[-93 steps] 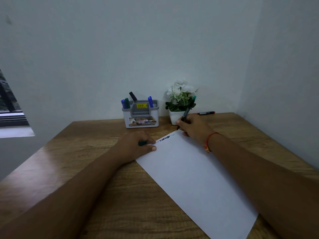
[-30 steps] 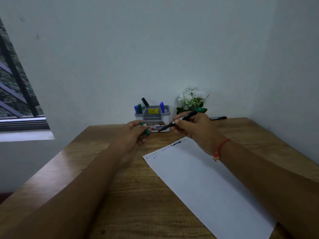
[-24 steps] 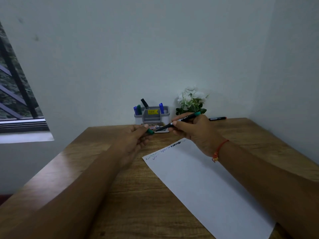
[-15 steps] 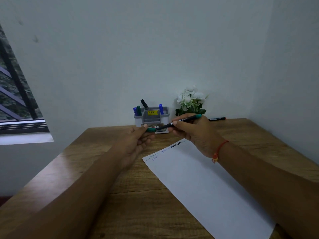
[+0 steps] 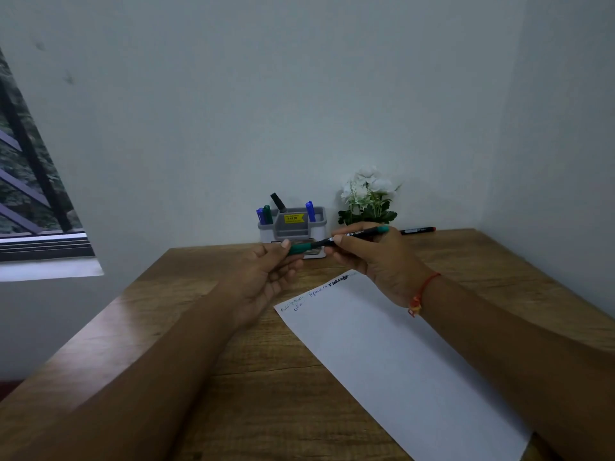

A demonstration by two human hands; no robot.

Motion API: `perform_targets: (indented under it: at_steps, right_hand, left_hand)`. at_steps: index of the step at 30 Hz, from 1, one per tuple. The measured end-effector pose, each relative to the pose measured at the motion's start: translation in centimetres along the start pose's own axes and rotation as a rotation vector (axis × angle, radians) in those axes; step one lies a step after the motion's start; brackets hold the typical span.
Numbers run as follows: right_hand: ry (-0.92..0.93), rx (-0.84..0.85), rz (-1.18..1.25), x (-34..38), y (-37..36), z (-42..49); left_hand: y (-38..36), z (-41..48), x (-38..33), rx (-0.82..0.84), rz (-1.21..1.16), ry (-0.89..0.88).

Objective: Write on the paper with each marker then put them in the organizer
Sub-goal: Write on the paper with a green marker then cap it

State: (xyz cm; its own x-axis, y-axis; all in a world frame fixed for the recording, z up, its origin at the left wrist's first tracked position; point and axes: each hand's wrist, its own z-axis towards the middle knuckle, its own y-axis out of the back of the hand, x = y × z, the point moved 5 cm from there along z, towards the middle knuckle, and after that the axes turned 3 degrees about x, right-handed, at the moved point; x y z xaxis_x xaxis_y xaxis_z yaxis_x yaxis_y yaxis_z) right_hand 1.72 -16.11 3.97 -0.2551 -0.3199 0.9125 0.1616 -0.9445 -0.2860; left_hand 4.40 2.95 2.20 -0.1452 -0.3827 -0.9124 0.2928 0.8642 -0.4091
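Note:
A green marker with a black barrel lies nearly level in the air, held in my right hand. My left hand pinches its green cap, which sits over the marker's tip. Both hands hover above the far end of the white paper, which carries a few lines of writing along its top edge. Behind the hands stands the grey and white organizer holding several markers. A red-capped black marker lies on the desk at the back right.
A white pot plant stands right of the organizer against the wall. The wooden desk fills a corner, with walls behind and to the right. A barred window is at the left.
My right hand lifted the marker off the paper and turned it level. My left hand raised the cap and brought it onto the marker's tip.

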Motion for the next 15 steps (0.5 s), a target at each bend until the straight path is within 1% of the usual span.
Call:
perform_targets:
  at_steps: [7, 15]
  right_hand:
    - [-0.06, -0.026, -0.083, -0.27, 0.06, -0.04]
    - [-0.167, -0.014, 0.004, -0.82, -0.06, -0.18]
  left_hand:
    - [-0.6, -0.37, -0.01, 0.065, 0.031, -0.03]
    - [-0.73, -0.51, -0.2, 0.045, 0.053, -0.073]
